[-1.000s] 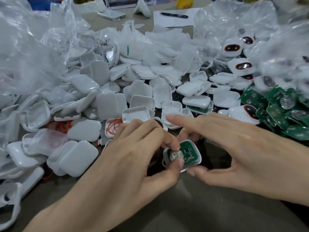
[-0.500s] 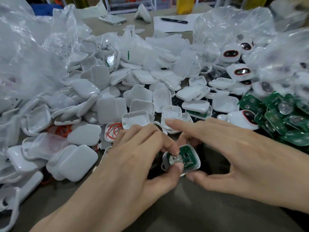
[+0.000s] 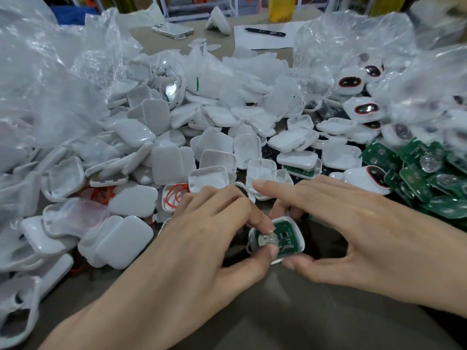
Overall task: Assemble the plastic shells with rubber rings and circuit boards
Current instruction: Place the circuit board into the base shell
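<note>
Left hand: the left hand [image 3: 202,238] comes in from the near left with its fingers curled; thumb and forefinger tips pinch the circuit board [image 3: 286,234] on either side of its round silver disc [image 3: 267,239].
Right hand: the right hand [image 3: 353,228] clamps the shell [image 3: 299,248], with its thumb on the near edge and curled fingers behind the far edge; the forefinger sticks out straight to the left above it.
Hands together: both meet on the one part, fingertips almost touching.
Shell: white with rounded corners, open side up and tilted a little, held just above the counter [image 3: 278,311], near centre.
Circuit board: green, seated inside the shell.
Shell pile: a heap of loose white shells [image 3: 161,160] spreads across the left and middle, just beyond the hands.
Rubber rings: orange rubber rings [image 3: 174,197] lie in one open shell touching the left hand's far side.
Spare boards: green boards [image 3: 417,173] are piled at the right.
Windowed shells: white shells with dark oval windows [image 3: 364,109] lie far right.
Bags: crumpled clear plastic bags [image 3: 38,84] lie at the far left and far right.
Far edge: a phone [image 3: 173,30], and a pen [image 3: 265,32] lying on a sheet of paper [image 3: 262,42].
</note>
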Demonstrator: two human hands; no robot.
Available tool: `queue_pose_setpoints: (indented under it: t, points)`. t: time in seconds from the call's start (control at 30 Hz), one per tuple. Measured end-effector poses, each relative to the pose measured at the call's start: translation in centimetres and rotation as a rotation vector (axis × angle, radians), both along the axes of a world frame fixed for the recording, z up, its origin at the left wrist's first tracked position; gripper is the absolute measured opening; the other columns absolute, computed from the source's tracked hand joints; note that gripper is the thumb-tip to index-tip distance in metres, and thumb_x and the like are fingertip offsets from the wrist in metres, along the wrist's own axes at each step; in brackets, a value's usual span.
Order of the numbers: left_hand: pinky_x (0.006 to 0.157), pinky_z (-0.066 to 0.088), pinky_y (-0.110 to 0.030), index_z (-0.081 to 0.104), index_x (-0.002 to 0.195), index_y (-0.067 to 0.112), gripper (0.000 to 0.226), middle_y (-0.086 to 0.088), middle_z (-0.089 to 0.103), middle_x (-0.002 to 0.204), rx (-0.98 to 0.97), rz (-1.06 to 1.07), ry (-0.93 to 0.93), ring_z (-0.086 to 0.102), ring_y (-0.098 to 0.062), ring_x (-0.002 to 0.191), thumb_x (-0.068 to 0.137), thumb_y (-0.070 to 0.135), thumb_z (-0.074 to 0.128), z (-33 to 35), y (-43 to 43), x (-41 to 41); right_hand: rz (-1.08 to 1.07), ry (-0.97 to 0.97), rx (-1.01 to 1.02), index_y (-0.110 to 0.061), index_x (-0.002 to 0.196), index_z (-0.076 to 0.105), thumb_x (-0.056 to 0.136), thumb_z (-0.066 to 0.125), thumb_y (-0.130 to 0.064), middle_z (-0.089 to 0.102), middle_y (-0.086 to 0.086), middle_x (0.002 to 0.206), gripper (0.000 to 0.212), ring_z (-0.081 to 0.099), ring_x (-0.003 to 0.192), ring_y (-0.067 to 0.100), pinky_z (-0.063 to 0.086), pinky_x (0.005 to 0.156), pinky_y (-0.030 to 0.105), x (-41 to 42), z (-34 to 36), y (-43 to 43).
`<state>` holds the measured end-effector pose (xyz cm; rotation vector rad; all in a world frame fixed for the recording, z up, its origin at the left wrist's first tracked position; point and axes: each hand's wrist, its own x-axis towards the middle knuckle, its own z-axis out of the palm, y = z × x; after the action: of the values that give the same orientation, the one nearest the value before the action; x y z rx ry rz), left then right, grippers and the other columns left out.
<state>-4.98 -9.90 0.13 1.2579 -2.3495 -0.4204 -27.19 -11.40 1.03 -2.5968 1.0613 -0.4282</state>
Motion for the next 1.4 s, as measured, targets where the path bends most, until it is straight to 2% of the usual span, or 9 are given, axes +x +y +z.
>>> queue_pose_setpoints:
  t: [0.2,0.4,0.67,0.8,1.03,1.2,1.33,1.4]
  points:
    - [0.087,0.038,-0.025,0.061,0.096,0.034,0.018,0.020,0.058,0.098,-0.055,0.001,0.002,0.054,-0.004,0.093,0.084,0.047,0.058,-0.1,0.1,-0.1,-0.003,0.007,-0.065,-0.026,0.152,0.035,0.085,0.063,-0.044,0.059,-0.015,0.108,0.074,0.057,0.098,0.010,0.042,0.093,0.020,0.2,0.1,0.2]
    - [0.083,0.040,-0.024,0.054,0.097,0.036,0.022,0.023,0.056,0.095,-0.108,0.026,0.065,0.053,0.000,0.090,0.081,0.049,0.060,-0.1,-0.1,-0.1,-0.015,0.006,-0.091,-0.030,0.154,0.028,0.084,0.061,-0.049,0.054,-0.020,0.107,0.080,0.051,0.094,0.003,0.040,0.091,0.018,0.1,0.3,0.1]
    - [0.086,0.043,-0.034,0.065,0.106,0.034,0.022,0.019,0.061,0.106,-0.140,-0.061,-0.005,0.061,-0.009,0.099,0.088,0.047,0.060,-0.4,-0.5,0.5,-0.030,0.026,-0.080,-0.030,0.155,0.027,0.084,0.058,-0.054,0.055,-0.021,0.106,0.081,0.049,0.093,0.001,0.037,0.091,0.015,0.1,0.5,0.1]
    - [0.084,0.048,-0.035,0.069,0.101,0.028,0.021,0.017,0.062,0.109,-0.196,-0.064,-0.002,0.063,-0.011,0.098,0.087,0.043,0.064,-0.6,-0.6,0.5,-0.034,0.035,-0.075,-0.031,0.155,0.026,0.084,0.058,-0.055,0.054,-0.022,0.106,0.081,0.047,0.093,-0.001,0.036,0.093,0.013,0.1,0.5,0.0]
    - [0.084,0.044,-0.030,0.070,0.092,0.021,0.011,0.012,0.064,0.104,-0.325,-0.074,0.008,0.062,-0.014,0.092,0.088,0.030,0.066,-0.9,-0.9,0.7,-0.037,0.029,-0.075,-0.031,0.154,0.027,0.085,0.059,-0.053,0.052,-0.022,0.106,0.080,0.048,0.093,0.001,0.036,0.093,0.013,0.1,0.3,0.0]
    - [0.081,0.045,-0.031,0.068,0.096,0.025,0.021,0.014,0.063,0.102,-0.282,-0.092,-0.041,0.061,-0.013,0.092,0.089,0.044,0.065,-0.9,-1.0,1.0,-0.043,0.041,-0.075,-0.031,0.153,0.028,0.087,0.058,-0.056,0.054,-0.020,0.104,0.077,0.048,0.092,0.000,0.034,0.093,0.012,0.1,0.3,-0.1]
    - [0.079,0.043,-0.032,0.066,0.107,0.026,0.027,0.014,0.061,0.099,-0.235,-0.067,-0.051,0.060,-0.014,0.089,0.090,0.046,0.062,-0.8,-0.9,1.0,-0.043,0.028,-0.055,-0.033,0.151,0.031,0.087,0.057,-0.059,0.056,-0.021,0.107,0.074,0.048,0.094,0.000,0.036,0.093,0.014,-0.2,0.1,-0.2]
    - [0.080,0.043,-0.029,0.066,0.107,0.027,0.027,0.016,0.059,0.099,-0.208,-0.047,-0.032,0.058,-0.011,0.089,0.089,0.046,0.061,-0.7,-0.7,0.9,-0.052,0.007,-0.014,-0.039,0.149,0.030,0.085,0.058,-0.060,0.054,-0.026,0.110,0.072,0.048,0.099,-0.003,0.034,0.095,0.011,-0.3,0.1,-0.2]
